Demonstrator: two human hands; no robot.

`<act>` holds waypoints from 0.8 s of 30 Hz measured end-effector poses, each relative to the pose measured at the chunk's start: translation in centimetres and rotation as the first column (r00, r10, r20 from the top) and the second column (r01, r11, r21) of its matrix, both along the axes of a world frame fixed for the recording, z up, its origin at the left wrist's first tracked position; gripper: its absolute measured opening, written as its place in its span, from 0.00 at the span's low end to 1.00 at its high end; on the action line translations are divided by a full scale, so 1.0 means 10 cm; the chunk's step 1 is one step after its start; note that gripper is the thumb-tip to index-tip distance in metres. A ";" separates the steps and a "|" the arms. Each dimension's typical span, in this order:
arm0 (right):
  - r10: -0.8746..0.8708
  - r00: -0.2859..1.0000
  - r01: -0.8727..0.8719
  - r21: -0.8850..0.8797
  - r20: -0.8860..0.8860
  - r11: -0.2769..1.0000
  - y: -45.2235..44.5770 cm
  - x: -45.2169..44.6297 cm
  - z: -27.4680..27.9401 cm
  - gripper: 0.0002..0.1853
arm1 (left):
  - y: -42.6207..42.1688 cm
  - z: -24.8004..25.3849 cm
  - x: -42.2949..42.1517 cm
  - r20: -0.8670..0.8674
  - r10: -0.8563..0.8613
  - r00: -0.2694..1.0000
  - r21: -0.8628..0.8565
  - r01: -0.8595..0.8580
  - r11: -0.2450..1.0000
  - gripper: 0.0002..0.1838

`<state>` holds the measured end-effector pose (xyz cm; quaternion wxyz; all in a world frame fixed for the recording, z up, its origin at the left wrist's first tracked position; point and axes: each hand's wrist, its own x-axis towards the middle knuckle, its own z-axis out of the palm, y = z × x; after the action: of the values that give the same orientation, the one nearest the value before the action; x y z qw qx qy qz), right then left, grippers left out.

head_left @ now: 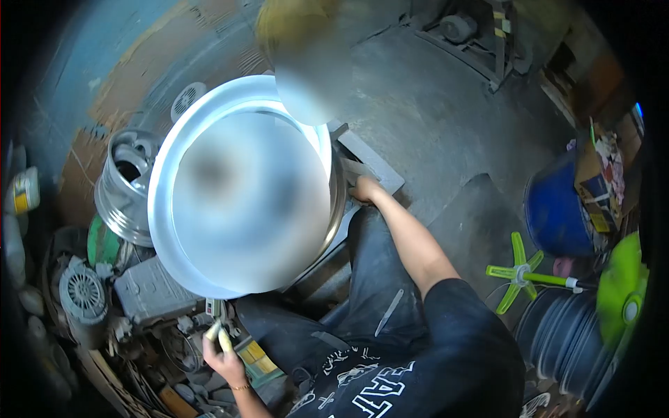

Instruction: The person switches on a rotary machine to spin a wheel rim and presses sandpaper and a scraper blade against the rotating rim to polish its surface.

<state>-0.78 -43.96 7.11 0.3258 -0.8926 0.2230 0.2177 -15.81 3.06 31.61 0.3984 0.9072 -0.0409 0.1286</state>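
A large silver wheel rim [162,209] stands tilted in front of me, and its middle is blurred out. My right hand [365,189] is at the right side of the rim, by a grey metal frame [369,159]. Its fingers are curled, and what they hold is hidden. Below the rim, my left hand [224,358] is raised with yellowish coverings on two fingertips. Those fingers point up, with a gap between them, just under a small switch box [212,307]. I cannot tell whether they touch it.
Another silver wheel [125,198] stands at left, above a grey motor [83,292] and a metal housing [157,289]. To the right are a blue barrel [554,205], a green star-shaped base [519,273], a green fan [620,292] and dark stacked rims [564,334]. A machine [460,31] stands far back.
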 end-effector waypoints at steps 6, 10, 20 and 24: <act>-0.152 0.986 0.152 -0.001 -0.064 0.988 0.06 0.00 -0.13 0.22 | 0.29 -0.03 -0.13 0.026 0.118 0.993 -0.030 -0.117 0.993 0.12; -0.213 0.977 0.214 -0.081 0.015 0.973 -0.12 -0.20 -0.10 0.19 | 0.61 -0.12 -0.11 0.075 0.189 0.979 0.005 -0.190 0.982 0.12; 0.017 0.999 -0.009 -0.170 0.049 0.985 -0.81 -2.17 -0.66 0.27 | 1.74 -1.61 -0.23 0.292 0.645 0.706 0.033 -0.681 0.731 0.20; 0.116 0.982 -0.151 -0.258 -0.146 0.954 -1.12 -3.33 -1.10 0.22 | 2.16 -2.09 -0.68 -0.113 0.856 0.504 -0.052 -0.864 0.501 0.24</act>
<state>-34.11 -55.14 -3.91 0.1717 -0.9254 0.2102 0.2645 -22.61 24.70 10.75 0.3285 0.7901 0.4363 0.2784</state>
